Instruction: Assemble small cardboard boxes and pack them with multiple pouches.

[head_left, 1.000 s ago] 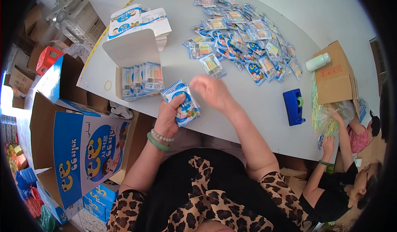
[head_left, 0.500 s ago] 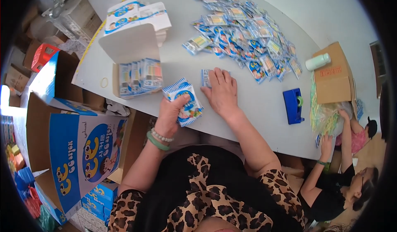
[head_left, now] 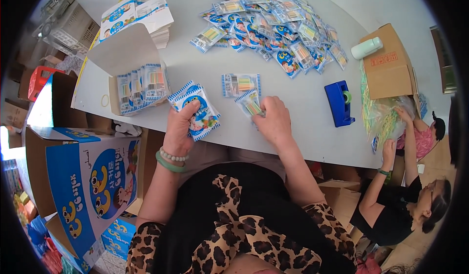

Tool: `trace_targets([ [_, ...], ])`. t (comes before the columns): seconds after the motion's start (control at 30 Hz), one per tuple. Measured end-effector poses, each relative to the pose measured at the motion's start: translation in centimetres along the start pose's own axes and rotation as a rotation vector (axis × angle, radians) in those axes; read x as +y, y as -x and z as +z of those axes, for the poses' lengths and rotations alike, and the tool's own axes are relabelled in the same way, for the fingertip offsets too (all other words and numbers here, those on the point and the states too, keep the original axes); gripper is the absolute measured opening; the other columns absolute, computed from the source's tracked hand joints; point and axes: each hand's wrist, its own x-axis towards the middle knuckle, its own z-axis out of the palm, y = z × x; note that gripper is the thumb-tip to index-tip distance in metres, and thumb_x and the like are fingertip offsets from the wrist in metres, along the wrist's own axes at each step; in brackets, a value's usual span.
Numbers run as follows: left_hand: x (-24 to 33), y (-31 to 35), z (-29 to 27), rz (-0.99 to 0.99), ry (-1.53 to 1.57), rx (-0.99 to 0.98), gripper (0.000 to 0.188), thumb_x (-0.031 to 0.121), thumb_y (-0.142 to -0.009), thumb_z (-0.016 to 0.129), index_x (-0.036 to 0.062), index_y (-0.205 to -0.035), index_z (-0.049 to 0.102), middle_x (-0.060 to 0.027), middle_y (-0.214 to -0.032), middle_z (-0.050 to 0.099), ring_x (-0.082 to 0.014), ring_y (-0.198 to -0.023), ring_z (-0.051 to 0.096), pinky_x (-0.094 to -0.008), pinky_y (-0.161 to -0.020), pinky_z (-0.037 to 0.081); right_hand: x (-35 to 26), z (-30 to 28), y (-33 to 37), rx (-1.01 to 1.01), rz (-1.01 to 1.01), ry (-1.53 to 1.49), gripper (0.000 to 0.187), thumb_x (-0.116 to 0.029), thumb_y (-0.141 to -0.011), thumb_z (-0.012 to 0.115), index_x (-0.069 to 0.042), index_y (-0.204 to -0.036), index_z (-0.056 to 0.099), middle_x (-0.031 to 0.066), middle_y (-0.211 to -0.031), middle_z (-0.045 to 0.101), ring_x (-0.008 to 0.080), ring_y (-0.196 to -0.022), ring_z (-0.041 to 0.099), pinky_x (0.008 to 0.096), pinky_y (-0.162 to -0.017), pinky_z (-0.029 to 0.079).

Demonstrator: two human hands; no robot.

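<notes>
My left hand is wrapped round a few small blue-and-white snack packets, thumb on top, just over the table's near edge. Between the thumb and fingers of my right hand is the corner of another snack packet, tilted, its clear side showing coloured sticks. Just beyond it a single packet lies flat on the table. To the left of my left hand stands a white carton with its lid up, and a row of packets stands inside.
A large heap of packets covers the far table. Folded cartons are stacked far left. On the right are a blue tape dispenser, a brown box with a bottle, and a co-worker's hands. A big box stands left.
My right hand, earlier flat over a packet on the table, has drawn nearer to me and now pinches a packet. My left hand keeps its packets. The whole view has shifted slightly.
</notes>
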Motion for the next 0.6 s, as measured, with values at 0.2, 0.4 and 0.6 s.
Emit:
trace_targets([
  [0.2,-0.3,-0.2,-0.5,0.013,-0.026,-0.019,0.024,0.004,-0.085,0.064,0.0022,-0.108,0.057,-0.0076,-0.097,0.067,-0.0189,-0.082,0.069,-0.0334,-0.072,0.059,-0.9,-0.8,-4.2,-0.313,0.102,-0.461,0.02,-0.009,-0.069,0.067,-0.004,-0.078,0.051,0.0116,-0.088,0.057,0.032,-0.088,0.056,0.0435,-0.077,0.043],
  [0.4,-0.7,0.0,-0.4,0.053,-0.008,-0.036,0.028,0.005,-0.083,0.066,0.0018,-0.109,0.057,-0.0065,-0.094,0.067,-0.0161,-0.078,0.068,-0.0307,-0.068,0.058,-1.7,1.2,-7.6,-0.099,-0.158,-0.025,0.029,-0.016,-0.068,0.071,-0.003,-0.088,0.054,0.0142,-0.096,0.062,0.0331,-0.091,0.06,0.0432,-0.079,0.047],
  [0.6,-0.9,-0.5,0.3,0.055,-0.045,0.024,0.027,0.005,-0.082,0.067,0.0017,-0.108,0.058,-0.0053,-0.094,0.067,-0.0146,-0.08,0.067,-0.0278,-0.069,0.057,-0.3,-0.3,-5.9,-0.413,0.232,-0.771,0.039,-0.012,-0.069,0.071,-0.001,-0.104,0.057,0.0082,-0.096,0.064,0.0202,-0.089,0.062,0.0341,-0.077,0.048],
])
